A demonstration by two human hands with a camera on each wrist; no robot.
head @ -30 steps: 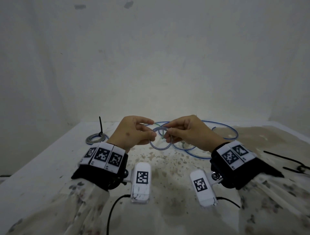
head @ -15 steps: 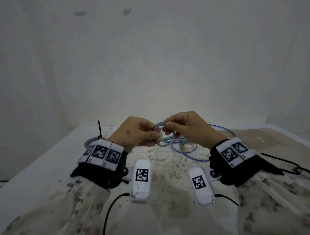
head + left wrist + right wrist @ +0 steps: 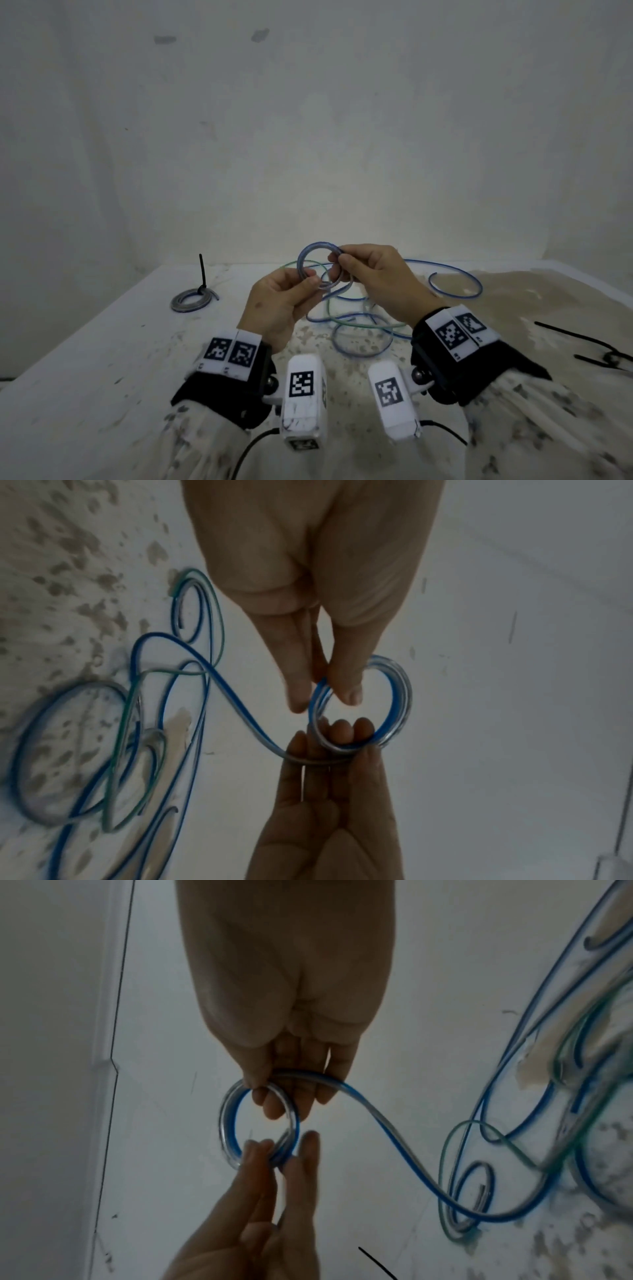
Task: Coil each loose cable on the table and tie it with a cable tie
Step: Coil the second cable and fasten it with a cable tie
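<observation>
You held a small coil of blue cable (image 3: 317,265) above the table (image 3: 85,359), at the centre of the head view. Your left hand (image 3: 277,308) pinched the coil's lower edge between thumb and fingers; your right hand (image 3: 373,277) pinched its upper right edge — both grips were firm. The cable's free length trailed down to the loose cables (image 3: 363,325) tangled on the table below. A tied coil (image 3: 191,299) lay at centre left, and black cable ties (image 3: 582,346) lay at the right edge.
</observation>
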